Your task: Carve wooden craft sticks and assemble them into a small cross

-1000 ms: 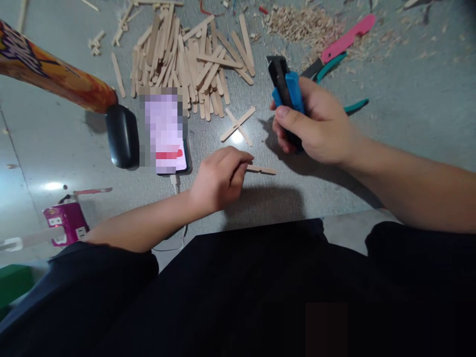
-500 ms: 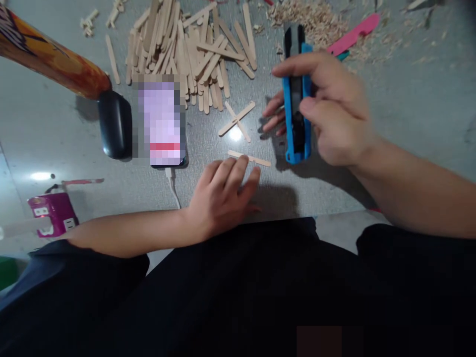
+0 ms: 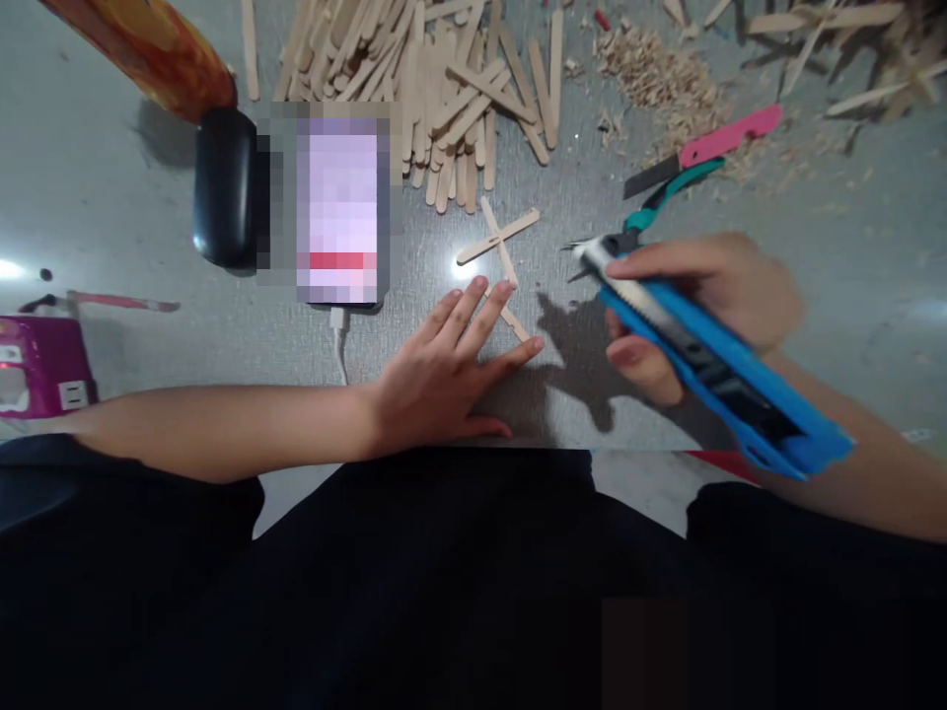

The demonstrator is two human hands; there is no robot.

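One hand, the person's left hand [image 3: 444, 380], lies palm down on a grey bench [image 3: 421, 261], its fingers spread apart and partly covering a notched wooden stick [image 3: 516, 325]. Just beyond its fingertips, two crossed sticks [image 3: 479, 251] form an X. The right hand [image 3: 740, 291] is clamped around a blue utility knife [image 3: 729, 370], held above the bench with its tip pointing toward the X. Farther back are a pile of sticks [image 3: 466, 104], wood shavings [image 3: 658, 69] and a pink-handled saw [image 3: 732, 136]; a phone [image 3: 341, 207] with blurred screen lies left.
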